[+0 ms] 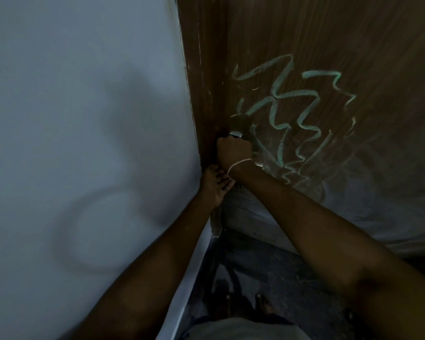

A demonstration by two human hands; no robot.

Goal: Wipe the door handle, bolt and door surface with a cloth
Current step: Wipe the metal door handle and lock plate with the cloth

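A brown wooden door fills the upper right, with green chalk scribbles across it. My right hand, a thin bracelet on its wrist, is closed in a fist around the metal door handle; only the handle's bright ends show above and below the fist. My left hand lies just below, flat against the door's left edge, its fingertips tucked under my right wrist. No cloth shows in the dim light. The bolt is hidden.
A pale grey wall runs along the left and meets the door's edge. The lower door looks whitish and smeared. Below is a dark floor with my bare toes.
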